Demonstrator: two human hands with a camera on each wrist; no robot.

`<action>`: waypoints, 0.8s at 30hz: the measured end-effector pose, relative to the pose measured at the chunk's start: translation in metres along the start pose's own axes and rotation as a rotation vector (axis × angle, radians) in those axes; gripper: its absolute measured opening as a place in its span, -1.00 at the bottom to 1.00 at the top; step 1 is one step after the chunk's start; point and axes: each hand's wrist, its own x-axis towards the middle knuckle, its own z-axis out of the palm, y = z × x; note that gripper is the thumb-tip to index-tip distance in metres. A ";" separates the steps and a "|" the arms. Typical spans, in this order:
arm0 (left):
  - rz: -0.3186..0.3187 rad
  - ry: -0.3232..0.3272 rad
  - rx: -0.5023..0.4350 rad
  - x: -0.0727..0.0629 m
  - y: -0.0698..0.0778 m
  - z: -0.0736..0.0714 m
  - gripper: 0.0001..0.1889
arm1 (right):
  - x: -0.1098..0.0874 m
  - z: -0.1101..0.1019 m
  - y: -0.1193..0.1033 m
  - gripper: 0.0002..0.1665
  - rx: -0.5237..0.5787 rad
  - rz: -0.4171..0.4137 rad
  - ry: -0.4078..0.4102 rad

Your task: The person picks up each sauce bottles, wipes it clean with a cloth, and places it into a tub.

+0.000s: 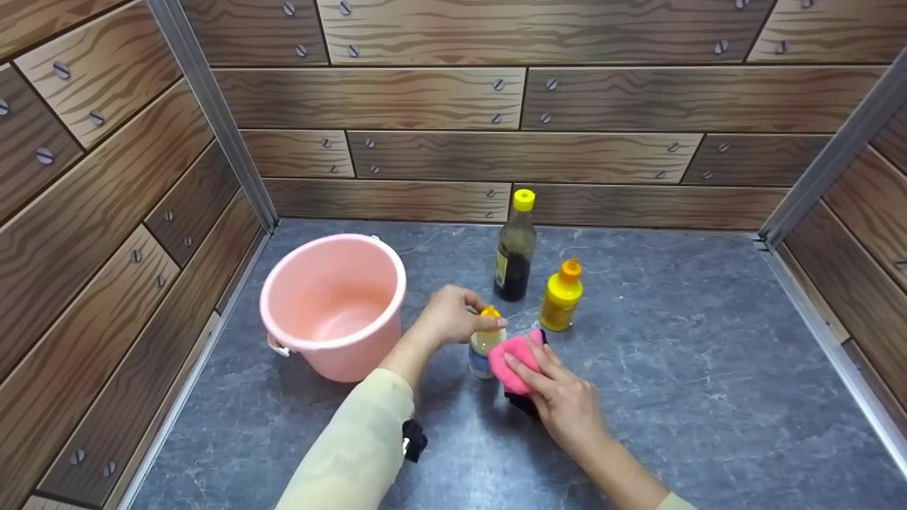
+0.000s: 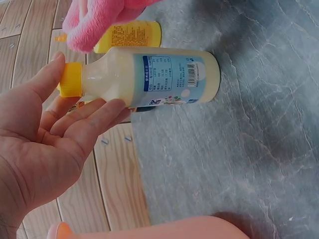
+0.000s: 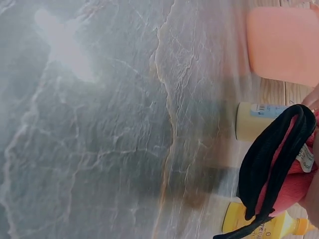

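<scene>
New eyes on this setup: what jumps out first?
Probably the big pale-pink bucket standing on the left of the head view. Next, the hot-pink cloth in the right hand, held up to the pale bottle whose yellow cap the left hand pinches. Behind them stand a dark bottle with a bright yellow cap and, to its right, a smaller yellow bottle.
</scene>
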 end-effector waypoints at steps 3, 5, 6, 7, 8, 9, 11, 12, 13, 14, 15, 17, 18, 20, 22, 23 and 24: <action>-0.012 -0.008 -0.001 0.000 0.000 0.000 -0.65 | 0.003 0.005 0.000 -0.25 -0.011 -0.011 0.002; -0.015 -0.011 -0.009 0.001 0.000 -0.001 -0.64 | 0.005 0.006 -0.001 -0.25 -0.019 -0.012 -0.003; -0.015 -0.011 -0.013 0.001 0.000 -0.001 -0.64 | 0.006 0.007 -0.001 -0.25 -0.022 -0.010 -0.006; -0.012 -0.011 -0.015 0.001 0.000 -0.001 -0.65 | 0.008 0.008 -0.001 -0.26 -0.024 -0.010 -0.007; -0.010 -0.011 -0.014 0.001 0.000 -0.001 -0.66 | 0.010 0.009 -0.002 -0.25 -0.026 -0.007 -0.009; -0.006 -0.011 -0.013 0.001 0.000 -0.001 -0.67 | 0.011 0.009 -0.002 -0.26 -0.023 -0.008 -0.008; 0.008 -0.008 -0.003 0.001 0.000 -0.001 -0.69 | 0.015 0.012 -0.003 -0.26 -0.024 -0.014 -0.004; 0.010 -0.007 0.002 0.001 -0.001 -0.001 -0.70 | 0.016 0.013 -0.003 -0.26 -0.024 -0.019 -0.001; 0.013 -0.007 0.005 0.001 -0.001 -0.002 -0.71 | 0.018 0.014 -0.004 -0.27 -0.025 -0.025 0.002; 0.015 -0.009 0.002 0.001 -0.001 -0.002 -0.72 | 0.019 0.016 -0.004 -0.27 -0.025 -0.028 0.003; 0.018 -0.009 -0.001 0.001 -0.001 -0.002 -0.73 | 0.019 0.017 -0.004 -0.27 -0.025 -0.029 0.002; 0.020 -0.010 -0.011 0.001 -0.002 -0.001 -0.73 | 0.020 0.020 -0.003 -0.27 -0.028 -0.025 0.000; 0.021 -0.011 -0.012 0.002 -0.002 -0.001 -0.74 | 0.020 0.021 -0.003 -0.27 -0.028 -0.023 0.001; 0.030 -0.011 -0.011 0.002 -0.002 -0.002 -0.73 | 0.020 0.022 -0.004 -0.26 -0.026 -0.015 0.004; 0.034 -0.010 -0.004 0.002 -0.002 -0.002 -0.73 | 0.020 0.024 -0.004 -0.26 -0.022 -0.015 0.010; 0.033 -0.010 -0.003 0.002 -0.002 -0.002 -0.73 | 0.020 0.025 -0.004 -0.25 -0.019 -0.016 0.015; 0.033 -0.011 -0.003 0.002 -0.002 -0.003 -0.74 | 0.020 0.025 -0.004 -0.25 -0.018 -0.016 0.016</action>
